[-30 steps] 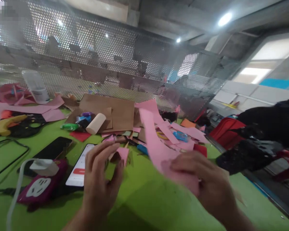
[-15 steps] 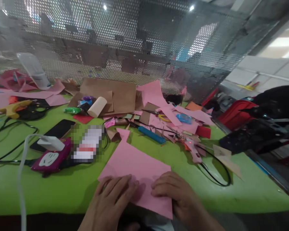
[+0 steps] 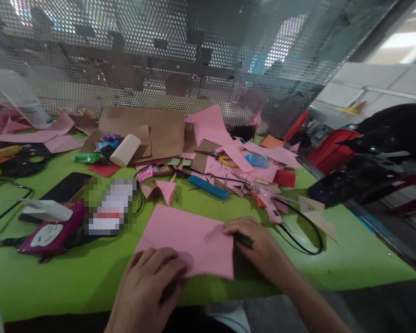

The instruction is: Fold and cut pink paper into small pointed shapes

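A sheet of pink paper [image 3: 183, 231] lies in front of me on the green table, with its near edge slightly lifted. My left hand [image 3: 156, 277] holds the sheet at its near left corner, fingers bent together on top of it. At the right edge, the fingertips of my right hand [image 3: 253, 240] curl over the upper corner, with the thumb close beside the paper. Just beyond the sheet is a small pink paper triangle [image 3: 166, 188], separate from it.
On the right lies a pink glue gun [image 3: 272, 210] with a looped black cable. A blue-handled tool [image 3: 208, 186], yellow-handled pliers [image 3: 227, 161] and paper scraps lie behind. Left are a purple power adapter [image 3: 52, 236], a dark phone [image 3: 62, 189] and a yellow glue gun [image 3: 2, 159].
The pink sheet has moved away from the table's front edge and now lies apart from the small triangle behind it. My right hand has shifted up to the sheet's far right corner.
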A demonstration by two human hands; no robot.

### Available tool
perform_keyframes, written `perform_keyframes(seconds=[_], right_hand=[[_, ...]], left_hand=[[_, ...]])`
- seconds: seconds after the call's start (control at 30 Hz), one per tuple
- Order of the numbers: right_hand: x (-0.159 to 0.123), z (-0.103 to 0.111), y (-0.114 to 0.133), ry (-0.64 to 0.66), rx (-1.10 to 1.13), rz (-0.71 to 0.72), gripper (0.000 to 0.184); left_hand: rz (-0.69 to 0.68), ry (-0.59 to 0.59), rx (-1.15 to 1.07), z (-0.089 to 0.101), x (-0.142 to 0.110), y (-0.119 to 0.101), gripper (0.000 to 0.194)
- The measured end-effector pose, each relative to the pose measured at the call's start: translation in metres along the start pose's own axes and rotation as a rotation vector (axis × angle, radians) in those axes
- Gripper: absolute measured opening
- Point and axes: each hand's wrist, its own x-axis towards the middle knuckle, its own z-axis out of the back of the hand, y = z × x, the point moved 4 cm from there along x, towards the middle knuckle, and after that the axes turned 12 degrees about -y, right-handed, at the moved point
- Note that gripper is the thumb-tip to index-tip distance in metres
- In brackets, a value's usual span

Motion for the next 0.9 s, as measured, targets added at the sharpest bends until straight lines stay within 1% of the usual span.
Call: perform_keyframes(seconds=[0.03, 0.07, 0.1, 0.2, 0.27, 0.33, 0.43, 0.53, 0.67, 0.73, 0.9], right_hand=[[0.002, 0.000, -0.001, 0.000, 0.003, -0.014, 0.012], [0.004, -0.001, -0.002, -0.001, 0.003, -0.029, 0.009], [0.005, -0.001, -0.002, -0.004, -0.002, -0.042, 0.008], [0.008, -0.003, -0.002, -0.030, -0.050, -0.076, 0.011], [0.008, -0.005, -0.002, -0.059, -0.090, -0.083, 0.013], [0.008, -0.007, -0.001, -0.086, -0.133, -0.069, 0.019], [0.005, -0.011, 0.001, -0.105, -0.192, -0.004, 0.027], [0.001, -0.015, 0.003, -0.073, -0.254, 0.080, 0.031], [-0.002, -0.018, 0.004, -0.032, -0.345, 0.175, 0.039], [-0.001, -0.018, 0.005, -0.025, -0.386, 0.210, 0.040], [0.001, -0.020, 0.008, -0.054, -0.468, 0.306, 0.038]], left_hand=[[0.029, -0.012, -0.001, 0.000, 0.002, 0.002, 0.019], [0.060, -0.025, -0.003, -0.001, 0.004, 0.003, 0.013], [0.096, -0.033, -0.006, -0.001, 0.006, 0.005, 0.015], [0.199, -0.033, 0.008, -0.002, 0.010, 0.009, 0.023], [0.210, -0.032, 0.060, -0.003, 0.012, 0.009, 0.023], [0.180, -0.045, 0.139, -0.003, 0.012, 0.009, 0.020], [0.133, -0.070, 0.239, -0.005, 0.010, 0.007, 0.017], [0.148, -0.068, 0.293, -0.007, 0.007, 0.006, 0.017], [0.163, -0.046, 0.293, -0.010, 0.006, 0.007, 0.018], [0.174, -0.037, 0.285, -0.012, 0.005, 0.008, 0.017], [0.201, -0.025, 0.292, -0.015, 0.004, 0.011, 0.014]])
